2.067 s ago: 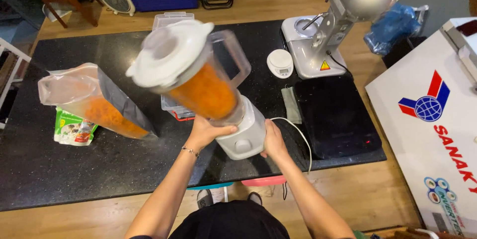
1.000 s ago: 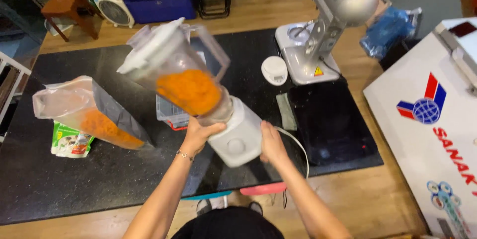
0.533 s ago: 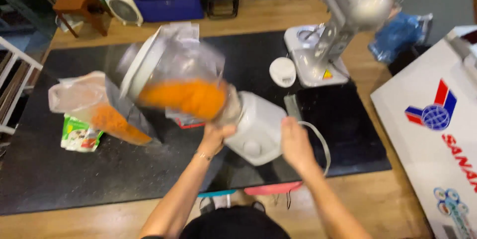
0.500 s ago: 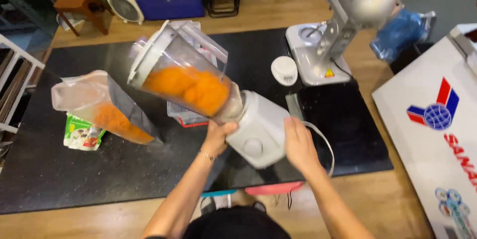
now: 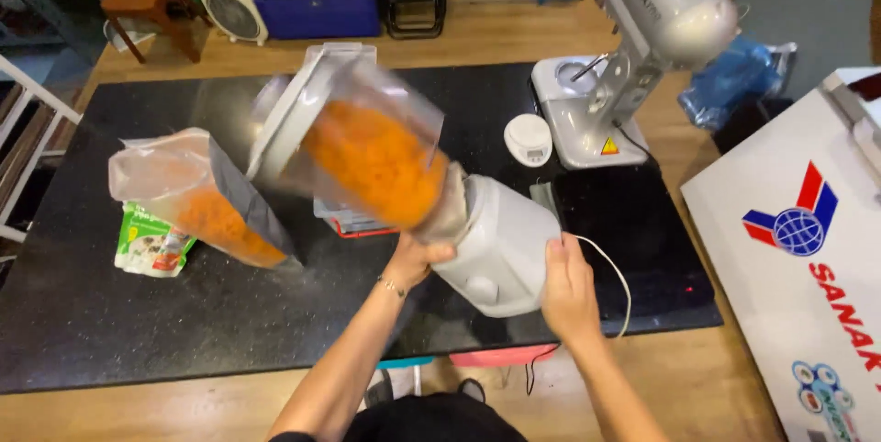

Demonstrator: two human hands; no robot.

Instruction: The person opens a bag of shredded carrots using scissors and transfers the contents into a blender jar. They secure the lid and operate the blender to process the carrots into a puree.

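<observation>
A white blender [image 5: 500,249] with a clear jar [image 5: 367,153] full of orange pulp is lifted off the black counter [image 5: 83,313] and tilted hard to the left, its white lid on. My left hand [image 5: 418,257] grips it at the neck, where the jar meets the base. My right hand [image 5: 569,288] holds the right side of the base. The white cord [image 5: 610,269] trails off the base. An open plastic bag [image 5: 197,194] partly filled with orange pieces stands at the left.
A green and white packet [image 5: 147,242] lies by the bag. A white stand mixer [image 5: 633,47] and a small round white scale [image 5: 528,137] sit at the back right. A black induction hob [image 5: 633,240] lies right of the blender. A white chest freezer [image 5: 808,249] borders the counter.
The blender went from nearly upright to steeply tilted left, and the orange contents slid along the jar. Both hands stayed on the blender.
</observation>
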